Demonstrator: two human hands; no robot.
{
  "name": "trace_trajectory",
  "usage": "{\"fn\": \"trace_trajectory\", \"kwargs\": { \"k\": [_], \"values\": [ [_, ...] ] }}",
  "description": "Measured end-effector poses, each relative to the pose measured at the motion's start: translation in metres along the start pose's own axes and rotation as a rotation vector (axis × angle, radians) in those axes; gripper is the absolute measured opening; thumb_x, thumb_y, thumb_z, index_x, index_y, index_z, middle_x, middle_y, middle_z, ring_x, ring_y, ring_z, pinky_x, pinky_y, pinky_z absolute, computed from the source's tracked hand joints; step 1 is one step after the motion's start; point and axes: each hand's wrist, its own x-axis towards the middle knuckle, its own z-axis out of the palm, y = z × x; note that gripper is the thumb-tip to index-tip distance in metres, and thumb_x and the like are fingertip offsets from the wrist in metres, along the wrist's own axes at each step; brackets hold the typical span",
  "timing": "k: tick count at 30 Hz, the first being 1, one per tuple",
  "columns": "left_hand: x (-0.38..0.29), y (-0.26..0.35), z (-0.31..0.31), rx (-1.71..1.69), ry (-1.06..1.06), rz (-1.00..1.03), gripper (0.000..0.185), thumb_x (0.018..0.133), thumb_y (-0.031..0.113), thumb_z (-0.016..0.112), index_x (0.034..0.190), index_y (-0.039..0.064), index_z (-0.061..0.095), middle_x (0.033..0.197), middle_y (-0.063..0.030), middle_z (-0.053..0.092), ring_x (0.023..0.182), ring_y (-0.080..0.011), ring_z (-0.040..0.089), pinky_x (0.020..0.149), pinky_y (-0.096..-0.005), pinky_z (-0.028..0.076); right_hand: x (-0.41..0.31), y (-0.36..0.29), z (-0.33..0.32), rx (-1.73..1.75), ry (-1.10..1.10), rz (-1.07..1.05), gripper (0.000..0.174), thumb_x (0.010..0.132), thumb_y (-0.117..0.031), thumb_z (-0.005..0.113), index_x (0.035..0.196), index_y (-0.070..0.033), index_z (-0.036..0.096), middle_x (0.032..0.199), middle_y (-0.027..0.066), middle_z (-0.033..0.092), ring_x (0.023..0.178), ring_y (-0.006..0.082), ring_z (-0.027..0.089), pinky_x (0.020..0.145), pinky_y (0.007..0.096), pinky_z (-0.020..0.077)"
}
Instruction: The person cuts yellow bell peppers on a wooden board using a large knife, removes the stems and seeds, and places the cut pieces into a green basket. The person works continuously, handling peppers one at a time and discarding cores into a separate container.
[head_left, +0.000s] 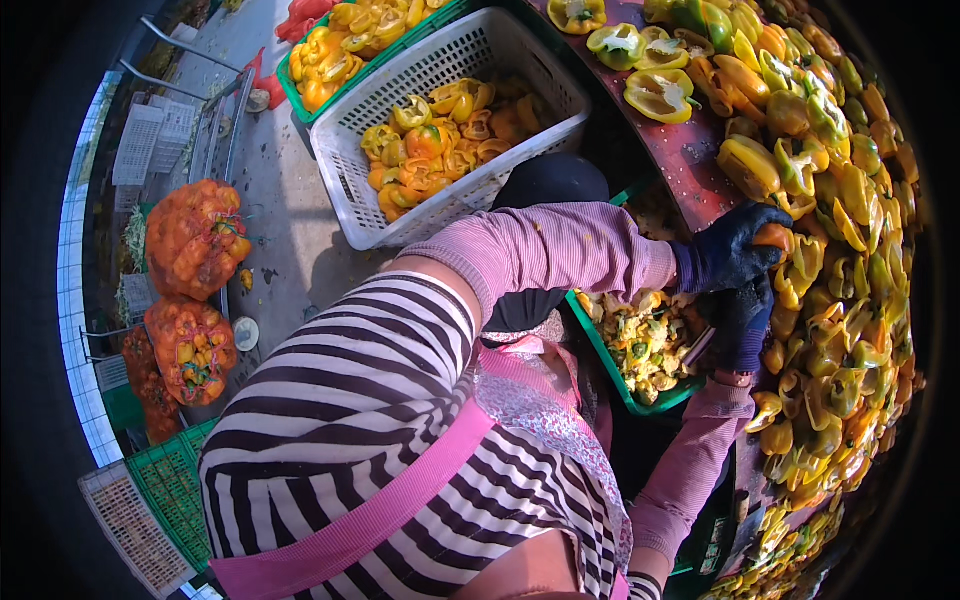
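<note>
My left hand (739, 247), in a dark work glove, grips an orange bell pepper (772, 238) beside the heap of peppers (840, 322). Just below it and close against it is my right hand (739, 319), also gloved. A narrow tool, apparently a knife (699, 347), sticks out of the right hand; the rest of it is hidden. Under both hands stands a green crate (611, 371) with pale pepper cores and scraps (645, 345) in it.
Halved peppers (660, 95) lie on the red tabletop (686, 169). Beside my knee stands a white perforated crate (450, 67) with cut peppers; behind it, a green crate (300, 109) is full of more. Orange mesh sacks (193, 240) and a metal frame (244, 112) occupy the floor at left.
</note>
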Motion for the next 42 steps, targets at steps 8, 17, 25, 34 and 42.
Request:
{"fn": "trace_trajectory", "kwargs": {
  "k": [8, 17, 25, 34, 42],
  "values": [
    [0.020, -0.010, -0.009, -0.870, -0.025, -0.706, 0.017, 0.091, 0.012, 0.071, 0.107, 0.007, 0.066, 0.099, -0.0012, 0.068, 0.092, -0.0120, 0.063, 0.084, -0.0306, 0.053, 0.007, 0.019, -0.019, -0.368, -0.186, -0.253, 0.031, 0.101, -0.017, 0.052, 0.127, -0.003, 0.062, 0.085, -0.0016, 0.061, 0.060, 0.0051, 0.050, 0.051, 0.0218, 0.0396],
    [0.025, -0.017, -0.030, -0.918, -0.441, -0.858, 0.051, 0.100, 0.051, 0.053, 0.115, 0.002, 0.059, 0.094, -0.0122, 0.069, 0.077, -0.0255, 0.070, 0.074, -0.0372, 0.060, -0.033, -0.023, 0.005, -0.221, -0.176, 0.090, 0.019, 0.092, -0.008, 0.063, 0.111, -0.005, 0.062, 0.085, 0.0071, 0.069, 0.075, 0.0202, 0.066, 0.067, 0.0314, 0.0510],
    [0.074, 0.069, -0.205, 0.184, 0.131, -0.421, 0.047, 0.099, 0.037, 0.060, 0.128, 0.001, 0.055, 0.112, -0.0154, 0.068, 0.096, -0.0253, 0.070, 0.081, -0.0336, 0.058, -0.073, -0.037, -0.039, -0.849, 0.053, -0.134, 0.024, 0.092, -0.015, 0.061, 0.114, -0.007, 0.065, 0.098, 0.0246, 0.067, 0.097, 0.0443, 0.063, 0.081, 0.0469, 0.0513],
    [0.107, -0.043, -0.077, 1.195, -0.682, -0.017, 0.072, 0.084, 0.029, 0.070, 0.146, 0.008, 0.040, 0.144, -0.0219, 0.049, 0.130, -0.0400, 0.048, 0.108, -0.0486, 0.040, -0.045, -0.059, -0.021, -0.752, 0.231, -0.101, 0.016, 0.089, -0.021, 0.060, 0.100, -0.009, 0.062, 0.094, 0.0211, 0.068, 0.094, 0.0424, 0.065, 0.079, 0.0509, 0.0509],
    [0.124, 0.014, -0.058, 1.188, -0.996, -0.027, 0.043, 0.083, 0.019, 0.064, 0.127, 0.021, 0.065, 0.108, -0.0169, 0.070, 0.103, -0.0349, 0.067, 0.090, -0.0451, 0.053, -0.018, -0.071, -0.032, -0.271, 0.448, -0.190, 0.044, 0.090, -0.042, 0.068, 0.122, -0.011, 0.063, 0.093, 0.0133, 0.071, 0.079, 0.0234, 0.071, 0.068, 0.0371, 0.0548]
  ]
}}
